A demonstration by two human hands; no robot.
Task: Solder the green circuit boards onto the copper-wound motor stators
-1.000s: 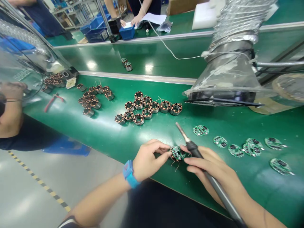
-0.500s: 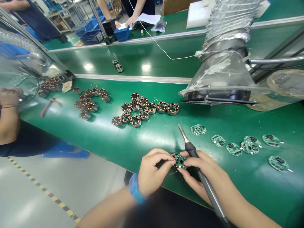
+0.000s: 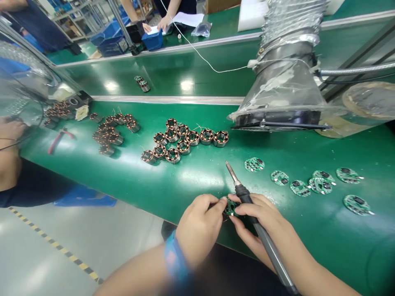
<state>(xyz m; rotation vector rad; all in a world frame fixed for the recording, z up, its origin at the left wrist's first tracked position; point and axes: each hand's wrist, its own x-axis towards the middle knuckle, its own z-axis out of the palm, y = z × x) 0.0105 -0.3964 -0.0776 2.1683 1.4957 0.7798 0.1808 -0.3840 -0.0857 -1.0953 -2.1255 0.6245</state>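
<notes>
Near the bench's front edge, my left hand (image 3: 197,228) is closed, thumb and fingers pinching the left side of a round green circuit board (image 3: 231,208). Part of a dark, coppery ring shows under the board; fingers hide most of it. My right hand (image 3: 268,220) has its fingertips on the board's right side. A soldering iron (image 3: 268,241) with a black grip lies across that same hand, held in it, its bare tip pointing up and left, away from the board. Several loose round circuit boards (image 3: 279,178) lie to the right of my hands.
Copper-wound stators (image 3: 173,155) stand in groups across the green bench (image 3: 138,185). A fume extraction hood (image 3: 280,98) hangs at the right. Red-handled pliers (image 3: 57,142) lie at the left, near another person's arm (image 3: 9,160). A further person's hands (image 3: 165,22) work beyond a blue bin (image 3: 152,40).
My left hand has turned, its fingers now closed more tightly at the board's left edge. The right hand keeps the soldering iron in nearly the same pose. The whole view has shifted slightly.
</notes>
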